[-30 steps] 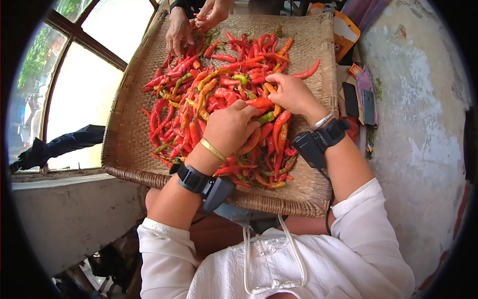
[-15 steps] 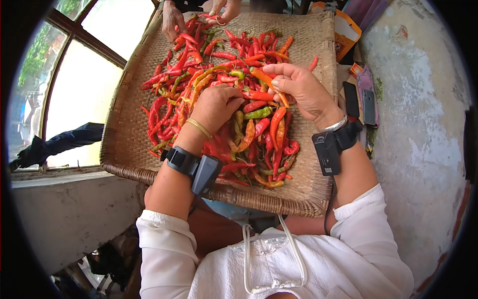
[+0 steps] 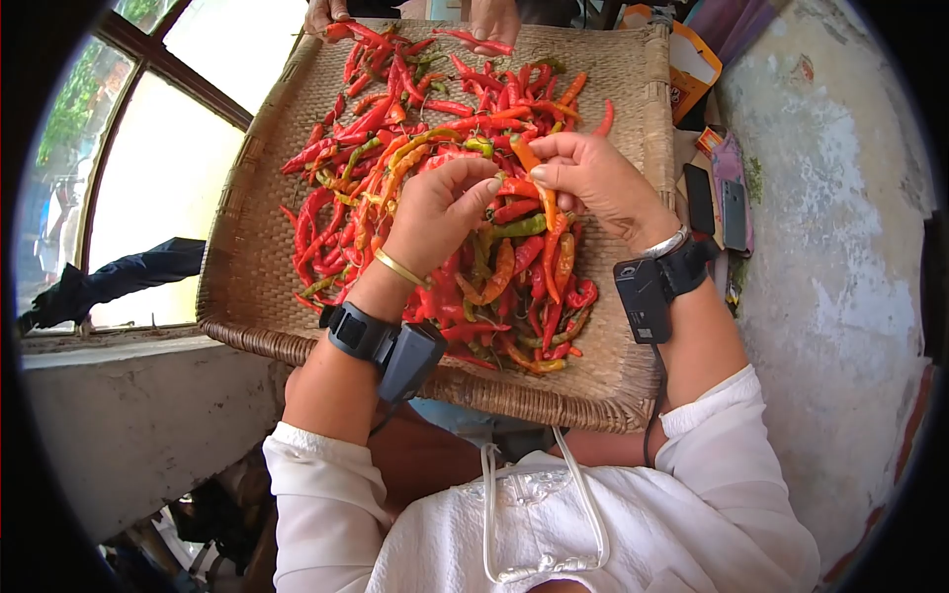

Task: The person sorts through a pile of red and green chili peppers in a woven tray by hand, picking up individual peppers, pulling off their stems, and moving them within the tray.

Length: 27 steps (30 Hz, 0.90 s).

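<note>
My right hand [image 3: 603,186] pinches an orange chili pepper [image 3: 539,176] between thumb and fingers, above the heap. Close to its left, my left hand [image 3: 440,212] is closed, thumb against forefinger; whatever may be between those fingertips is too small to make out. Below both hands spreads a heap of chili peppers [image 3: 504,267], mostly red, with some orange and green ones, on a square woven basket tray [image 3: 613,366]. Part of the heap is hidden behind my left hand and wrist.
Across the tray, another person's hand [image 3: 492,22] has a red chili pepper [image 3: 474,42] at its fingers; their other hand [image 3: 324,14] is at the tray's far left corner. Two phones [image 3: 733,212] lie at right beside the wall [image 3: 820,247]. A window [image 3: 163,168] stands left.
My left hand has lifted slightly off the heap and turned. The orange chili pepper in my right hand now points more upright. The other person's hands have drawn back toward the far edge.
</note>
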Available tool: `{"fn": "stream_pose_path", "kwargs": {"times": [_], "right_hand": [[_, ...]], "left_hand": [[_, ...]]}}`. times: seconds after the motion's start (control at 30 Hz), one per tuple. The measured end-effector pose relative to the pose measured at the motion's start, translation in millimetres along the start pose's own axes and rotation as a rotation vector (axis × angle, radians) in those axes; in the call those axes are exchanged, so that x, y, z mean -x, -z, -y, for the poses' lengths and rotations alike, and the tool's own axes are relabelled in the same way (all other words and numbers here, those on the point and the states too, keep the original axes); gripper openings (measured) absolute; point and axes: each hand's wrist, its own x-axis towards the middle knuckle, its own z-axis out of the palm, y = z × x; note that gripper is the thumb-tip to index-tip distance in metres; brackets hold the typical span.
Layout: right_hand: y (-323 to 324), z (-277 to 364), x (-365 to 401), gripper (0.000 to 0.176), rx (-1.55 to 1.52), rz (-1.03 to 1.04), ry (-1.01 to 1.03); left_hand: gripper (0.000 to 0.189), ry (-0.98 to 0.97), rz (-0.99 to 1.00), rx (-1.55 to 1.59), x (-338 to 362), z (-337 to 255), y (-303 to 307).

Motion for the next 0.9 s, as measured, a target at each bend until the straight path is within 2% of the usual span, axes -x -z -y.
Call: {"fn": "stream_pose_path", "kwargs": {"times": [0.03,0.07,0.1,0.13,0.2,0.27,0.33,0.4,0.5,0.57,0.63,0.7,0.73,0.8,0.87,0.9], "right_hand": [[8.0,-1.6,-3.5,0.031,-0.177,-0.085,0.054],[13.3,-1.5,-7.7,0.031,-0.177,-0.083,0.054],[16.7,0.2,-11.1,0.034,-0.249,-0.191,0.108],[18.3,1.4,-12.2,0.038,-0.32,-0.301,0.161],[20.9,-2.4,-13.0,0.035,-0.245,-0.301,0.12],[21.0,-21.5,-23.7,0.031,0.443,-0.15,0.151],[1.7,-16.9,-15.0,0.026,0.694,-0.143,0.154],[-1.2,-29.1,-15.2,0.027,0.97,-0.163,0.355],[-0.5,-38.0,-16.7,0.023,1.143,-0.132,0.458],[-0.7,-36.3,-16.5,0.022,1.15,-0.13,0.459],[-2.4,-31.8,-14.1,0.02,1.156,-0.127,0.457],[-4.6,-22.0,-9.5,0.019,0.915,-0.082,0.391],[-5.3,-16.2,-5.2,0.019,0.918,-0.081,0.392],[-5.6,-8.4,3.2,0.019,0.553,-0.027,0.271],[-2.3,-9.3,3.0,0.019,0.441,-0.004,0.258],[0.3,-9.7,3.0,0.019,0.327,0.015,0.244]], "left_hand": [[0.02,-0.001,-0.003,0.0,1.9,-0.8,1.2],[0.02,-0.08,0.014,-0.29,4.4,-3.7,3.2],[0.02,-0.159,0.032,-0.58,6.8,-5.6,4.1],[0.02,-0.159,0.033,-0.581,9.4,-5.0,3.4],[0.021,-0.216,0.074,-0.79,14.9,-3.6,0.4],[0.02,-0.251,0.05,-0.888,17.7,-6.2,-2.3],[0.019,-0.245,0.035,-0.928,18.8,-8.2,-2.9],[0.021,-0.248,0.01,-0.873,16.9,-3.4,-2.4],[0.023,-0.25,-0.042,-0.816,14.5,-2.4,-2.6],[0.024,-0.251,-0.066,-0.813,12.2,-1.1,-2.7],[0.027,-0.37,-0.099,-0.811,10.0,2.9,-2.2],[0.026,-0.339,-0.086,-0.804,9.4,1.9,-2.9],[0.026,-0.307,-0.077,-0.799,9.1,1.5,-2.8],[0.024,-0.315,-0.058,-0.765,7.1,3.5,-1.4],[0.023,-0.323,-0.034,-0.731,7.6,1.7,-0.4],[0.023,-0.25,-0.044,-0.632,8.8,-4.1,-0.1]]}}
